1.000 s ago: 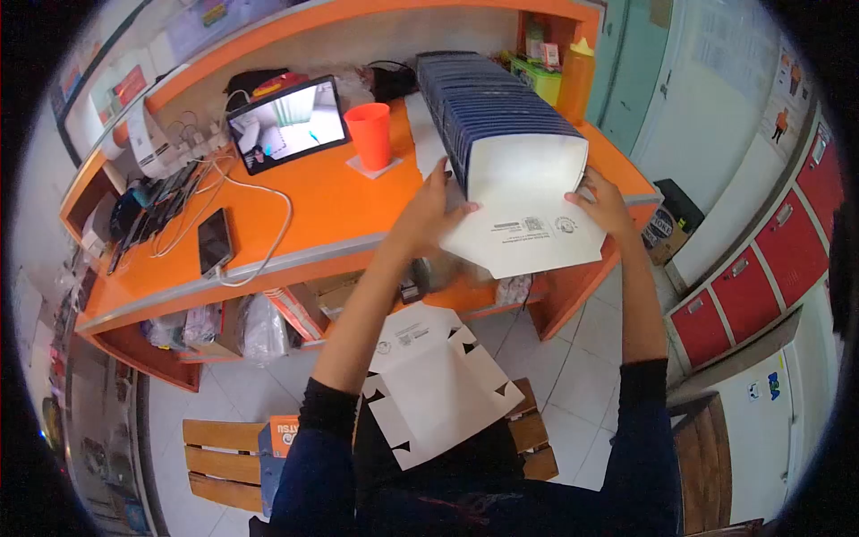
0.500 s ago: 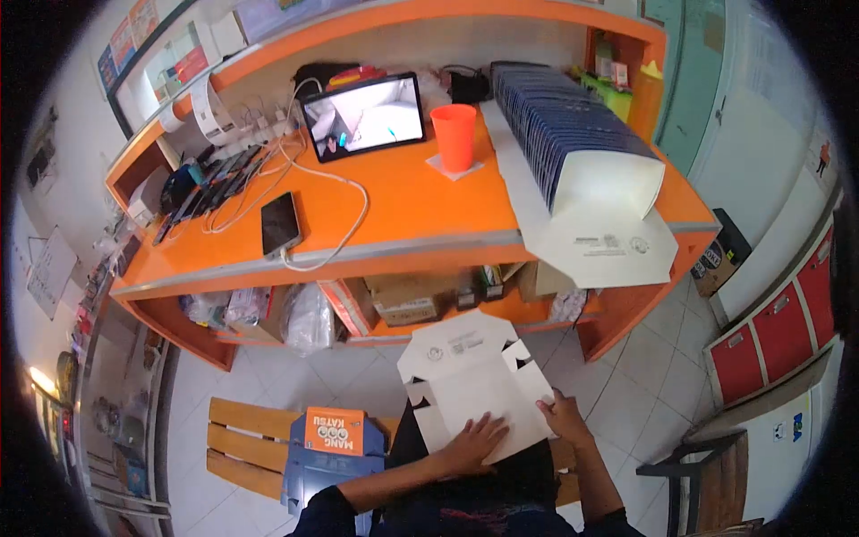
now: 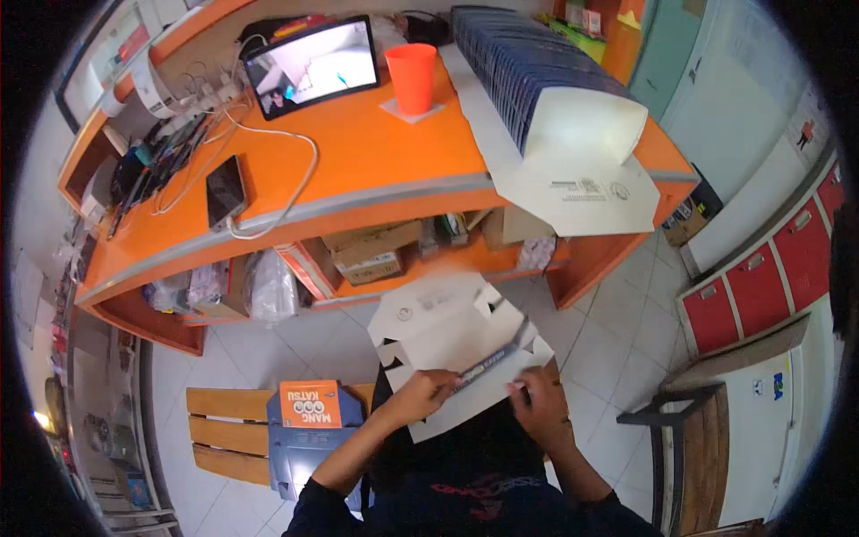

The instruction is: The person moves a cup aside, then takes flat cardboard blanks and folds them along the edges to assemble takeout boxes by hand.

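A white cardboard box blank [image 3: 438, 327] with small print lies across my lap, its far flap pointing at the desk. Across it a folded-up panel shows a narrow dark blue printed strip [image 3: 488, 365]. My left hand [image 3: 431, 394] is closed on the panel at the strip's left end. On the right side, my right hand [image 3: 542, 407] pinches the blank's edge, fingers bent. To the left, a stack of flat blue blanks [image 3: 313, 452] with an orange printed panel [image 3: 310, 404] rests on a wooden slatted bench [image 3: 228, 431].
An orange desk [image 3: 358, 161] stands ahead, holding a tablet [image 3: 315, 67], a phone [image 3: 226, 192] on a white cable and an orange cup [image 3: 412, 79]. A long row of folded blue boxes [image 3: 546, 80] stands at right. A wooden chair [image 3: 693, 465] is to my right.
The near panel of the blank has been folded up, exposing the dark strip. My left hand went from lying flat to gripping the panel. The camera view has shifted.
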The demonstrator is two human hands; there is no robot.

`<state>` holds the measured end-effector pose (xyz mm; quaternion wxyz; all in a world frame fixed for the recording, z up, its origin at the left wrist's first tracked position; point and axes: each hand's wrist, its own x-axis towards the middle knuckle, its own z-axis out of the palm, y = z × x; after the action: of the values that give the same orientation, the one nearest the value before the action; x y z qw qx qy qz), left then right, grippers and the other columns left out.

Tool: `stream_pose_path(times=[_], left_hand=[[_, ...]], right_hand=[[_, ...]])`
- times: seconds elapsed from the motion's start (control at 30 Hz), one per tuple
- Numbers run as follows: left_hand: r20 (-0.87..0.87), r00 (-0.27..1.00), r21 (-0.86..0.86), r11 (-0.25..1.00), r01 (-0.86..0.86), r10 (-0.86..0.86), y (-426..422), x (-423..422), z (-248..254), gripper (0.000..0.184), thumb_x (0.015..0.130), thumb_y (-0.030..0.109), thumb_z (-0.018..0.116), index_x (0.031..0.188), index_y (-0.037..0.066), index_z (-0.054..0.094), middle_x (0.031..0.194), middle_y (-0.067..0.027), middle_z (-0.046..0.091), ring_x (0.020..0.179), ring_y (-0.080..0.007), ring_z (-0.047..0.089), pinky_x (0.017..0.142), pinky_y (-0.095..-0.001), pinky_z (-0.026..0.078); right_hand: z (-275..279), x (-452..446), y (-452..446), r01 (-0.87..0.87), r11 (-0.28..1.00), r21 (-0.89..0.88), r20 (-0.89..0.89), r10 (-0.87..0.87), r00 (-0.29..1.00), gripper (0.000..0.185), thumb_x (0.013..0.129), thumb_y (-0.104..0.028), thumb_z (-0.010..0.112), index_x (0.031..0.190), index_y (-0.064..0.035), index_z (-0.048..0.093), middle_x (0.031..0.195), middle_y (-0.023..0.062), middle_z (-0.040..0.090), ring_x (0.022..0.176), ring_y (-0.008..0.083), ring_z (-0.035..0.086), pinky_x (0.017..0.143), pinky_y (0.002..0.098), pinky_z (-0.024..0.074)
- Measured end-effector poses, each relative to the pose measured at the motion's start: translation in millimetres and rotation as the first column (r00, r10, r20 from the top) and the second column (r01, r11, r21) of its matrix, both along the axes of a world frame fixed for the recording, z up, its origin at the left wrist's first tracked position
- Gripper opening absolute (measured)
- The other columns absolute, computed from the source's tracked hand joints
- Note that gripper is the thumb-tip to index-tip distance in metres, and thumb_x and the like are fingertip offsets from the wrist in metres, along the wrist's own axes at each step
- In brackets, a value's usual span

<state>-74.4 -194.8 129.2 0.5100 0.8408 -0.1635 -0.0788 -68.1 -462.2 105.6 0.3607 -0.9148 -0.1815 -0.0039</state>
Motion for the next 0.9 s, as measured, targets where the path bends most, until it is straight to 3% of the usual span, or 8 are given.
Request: stream_pose_path(times=[0.07, 0.2, 0.37, 0.43, 0.47, 0.57, 0.83, 0.9], left_hand=[[-0.081, 0.994, 0.053, 0.996, -0.075, 0.079, 2.6, -8.1, 35.4, 0.017, 0.092, 0.008, 0.055, 0.102, -0.005, 0.062, 0.089, -0.0212, 0.064, 0.078, -0.0335, 0.064, 0.07, -0.0352, 0.051], [0.091, 0.991, 0.028, 0.995, -0.098, 0.095, -3.9, -28.8, 70.7, 0.023, 0.09, 0.008, 0.057, 0.111, -0.001, 0.062, 0.105, -0.0182, 0.063, 0.083, -0.0302, 0.066, 0.074, -0.0349, 0.054], [0.181, 0.967, 0.116, 0.98, 0.16, -0.179, -31.0, -47.0, 54.0, 0.048, 0.089, 0.021, 0.064, 0.131, 0.003, 0.05, 0.127, -0.0197, 0.053, 0.106, -0.0328, 0.06, 0.09, -0.0393, 0.05], [0.061, 0.998, -0.267, 0.963, 0.034, -0.018, -28.0, -36.7, 34.4, 0.056, 0.09, 0.031, 0.062, 0.134, 0.002, 0.044, 0.128, -0.0171, 0.053, 0.11, -0.0281, 0.058, 0.091, -0.0389, 0.049], [-0.088, 0.994, -0.515, 0.85, -0.107, 0.072, -26.1, -29.3, 26.7, 0.055, 0.091, 0.033, 0.061, 0.133, 0.002, 0.044, 0.127, -0.016, 0.054, 0.108, -0.0257, 0.059, 0.09, -0.0376, 0.05], [-0.443, 0.887, -0.773, 0.444, -0.454, 0.135, -7.1, -8.2, 31.4, 0.047, 0.096, 0.032, 0.055, 0.13, 0.002, 0.044, 0.122, -0.0121, 0.056, 0.102, -0.0177, 0.06, 0.086, -0.0318, 0.052], [-0.62, 0.78, -0.746, 0.244, -0.619, 0.083, -33.6, -4.7, 68.2, 0.017, 0.098, 0.012, 0.051, 0.111, 0.004, 0.058, 0.091, -0.0001, 0.064, 0.079, -0.0048, 0.06, 0.064, -0.0183, 0.049], [-0.547, 0.818, -0.782, 0.241, -0.575, 0.179, -46.0, -11.7, 64.9, 0.013, 0.099, 0.014, 0.05, 0.107, 0.006, 0.057, 0.08, 0.0067, 0.054, 0.064, -0.0008, 0.042, 0.056, -0.0161, 0.033]], right_hand=[[-11.7, -3.8, 23.1, -0.059, 0.998, -0.033, -0.106, 0.055, 0.993, 0.051, 0.087, -0.03, 0.067, 0.123, 0.0016, 0.048, 0.113, 0.0222, 0.058, 0.089, 0.034, 0.062, 0.078, 0.0401, 0.0503], [21.2, 5.7, 29.5, -0.075, 0.972, 0.221, -0.487, 0.177, 0.855, 0.095, 0.081, -0.049, 0.069, 0.145, 0.0009, 0.019, 0.124, 0.0259, 0.051, 0.12, 0.0371, 0.05, 0.098, 0.0442, 0.0428], [32.8, 0.2, 50.2, 0.128, 0.781, 0.611, -0.358, 0.128, 0.925, 0.065, 0.092, -0.026, 0.057, 0.143, 0.0008, 0.027, 0.133, 0.0211, 0.046, 0.13, 0.0278, 0.039, 0.107, 0.0396, 0.0335], [52.6, 11.6, 62.2, 0.256, 0.714, 0.652, -0.432, 0.073, 0.899, 0.051, 0.093, -0.012, 0.05, 0.14, -0.0005, 0.035, 0.136, 0.0204, 0.044, 0.133, 0.0282, 0.037, 0.109, 0.0395, 0.0306], [63.6, 18.8, 58.0, -0.115, 0.871, 0.478, -0.006, 0.134, 0.991, 0.05, 0.084, 0.002, 0.048, 0.133, -0.0046, 0.049, 0.14, 0.0168, 0.043, 0.133, 0.0304, 0.039, 0.11, 0.0404, 0.0296], [75.3, 22.8, 56.7, -0.544, 0.773, 0.328, 0.207, 0.503, 0.839, 0.052, 0.079, 0.002, 0.051, 0.13, -0.0088, 0.053, 0.139, 0.0131, 0.047, 0.13, 0.0327, 0.044, 0.109, 0.0444, 0.0351], [120.6, 17.2, 66.3, -0.41, 0.909, 0.074, 0.13, 0.399, 0.908, 0.053, 0.086, -0.016, 0.061, 0.137, -0.0092, 0.047, 0.142, 0.0162, 0.039, 0.127, 0.0359, 0.045, 0.102, 0.0438, 0.0412], [119.1, 16.3, 72.1, -0.381, 0.921, 0.074, 0.147, 0.368, 0.918, 0.056, 0.087, -0.017, 0.06, 0.14, -0.0092, 0.043, 0.144, 0.0188, 0.035, 0.128, 0.0383, 0.042, 0.103, 0.0448, 0.0394]])
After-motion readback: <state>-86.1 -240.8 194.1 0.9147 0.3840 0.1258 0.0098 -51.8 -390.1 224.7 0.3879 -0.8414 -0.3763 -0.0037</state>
